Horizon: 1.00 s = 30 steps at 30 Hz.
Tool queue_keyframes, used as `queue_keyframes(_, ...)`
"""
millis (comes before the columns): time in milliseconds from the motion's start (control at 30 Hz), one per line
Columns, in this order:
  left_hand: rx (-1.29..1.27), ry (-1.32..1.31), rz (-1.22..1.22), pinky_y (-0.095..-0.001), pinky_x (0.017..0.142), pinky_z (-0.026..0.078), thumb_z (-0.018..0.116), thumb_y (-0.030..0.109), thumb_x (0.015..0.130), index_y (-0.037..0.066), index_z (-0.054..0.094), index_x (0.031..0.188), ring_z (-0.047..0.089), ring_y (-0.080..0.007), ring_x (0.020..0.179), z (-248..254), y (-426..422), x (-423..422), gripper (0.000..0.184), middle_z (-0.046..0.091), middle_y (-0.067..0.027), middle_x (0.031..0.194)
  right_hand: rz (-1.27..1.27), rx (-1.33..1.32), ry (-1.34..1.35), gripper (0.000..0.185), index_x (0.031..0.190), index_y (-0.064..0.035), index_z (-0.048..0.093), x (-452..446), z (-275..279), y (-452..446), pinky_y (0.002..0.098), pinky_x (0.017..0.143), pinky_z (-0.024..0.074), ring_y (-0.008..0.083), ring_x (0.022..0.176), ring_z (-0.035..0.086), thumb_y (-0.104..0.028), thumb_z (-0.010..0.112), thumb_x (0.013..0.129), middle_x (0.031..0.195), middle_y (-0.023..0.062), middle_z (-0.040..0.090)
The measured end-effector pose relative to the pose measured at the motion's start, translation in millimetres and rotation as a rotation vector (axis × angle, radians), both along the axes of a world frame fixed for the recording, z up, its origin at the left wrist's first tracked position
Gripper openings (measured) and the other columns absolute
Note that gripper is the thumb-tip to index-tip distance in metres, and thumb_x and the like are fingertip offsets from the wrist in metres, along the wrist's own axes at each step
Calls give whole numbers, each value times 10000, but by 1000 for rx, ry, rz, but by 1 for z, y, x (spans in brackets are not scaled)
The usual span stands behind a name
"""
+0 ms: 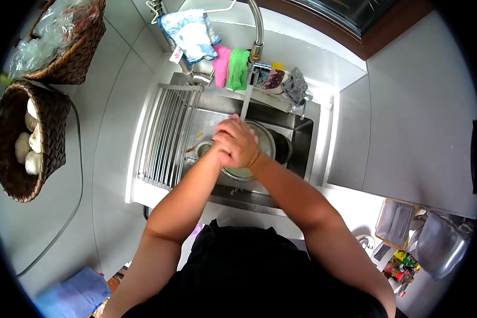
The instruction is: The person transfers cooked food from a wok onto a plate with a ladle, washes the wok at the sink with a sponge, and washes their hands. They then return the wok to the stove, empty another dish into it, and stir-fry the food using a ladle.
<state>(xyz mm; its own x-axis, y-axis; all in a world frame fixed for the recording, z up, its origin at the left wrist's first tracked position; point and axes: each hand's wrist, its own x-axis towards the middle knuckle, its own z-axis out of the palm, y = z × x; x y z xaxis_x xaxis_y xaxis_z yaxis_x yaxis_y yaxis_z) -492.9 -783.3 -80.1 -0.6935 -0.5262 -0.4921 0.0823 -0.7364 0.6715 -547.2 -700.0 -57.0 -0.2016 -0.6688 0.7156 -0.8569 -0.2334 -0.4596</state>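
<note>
My right hand [244, 144] is closed over my left hand [223, 153], and the two are pressed together above the sink [238, 208]. Most of my left hand lies under the right, so its fingers are largely hidden. Just beyond them, a pale streak that looks like running water [246, 100] comes down from below the faucet [256, 50]. Beneath my hands sits a round metal pot [265, 132] with cloudy, pale greenish contents, partly covered by them. A darker pot [284, 147] stands at its right, and a small round strainer or bowl [202, 149] at its left.
A roll-up drying rack [169, 135] covers the sink's left side. Pink [221, 64] and green [238, 69] cloths hang behind, near sponges and a grey scrubber [295, 85]. On the left counter, one woven basket [53, 127] holds garlic bulbs, another [85, 53] plastic bags.
</note>
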Motion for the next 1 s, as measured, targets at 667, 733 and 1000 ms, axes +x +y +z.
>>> queue_keyframes(667,-595,-219,10,-301,495,326,492,277,955,57,532,706,386,-97,552,-29,12,-22,335,478,16,617,56,-183,-2116,291,1095,-66,554,19,-54,-17,409,679,538,202,799,618,-318,487,965,948,68,617)
queue_keyframes(733,-684,-251,-13,-314,528,371,499,225,931,30,530,719,387,-160,547,-19,15,-17,290,512,-40,595,112,-213,-2183,269,1108,-65,538,22,-55,-14,417,681,544,207,793,618,-288,494,962,949,73,612)
queue_keyframes(1000,-1853,-810,-591,-453,567,498,481,504,926,77,637,727,626,-360,634,-7,-90,34,497,656,-165,744,-110,445,-1678,306,845,-57,607,4,-57,18,274,616,493,156,699,618,-360,627,882,725,41,601)
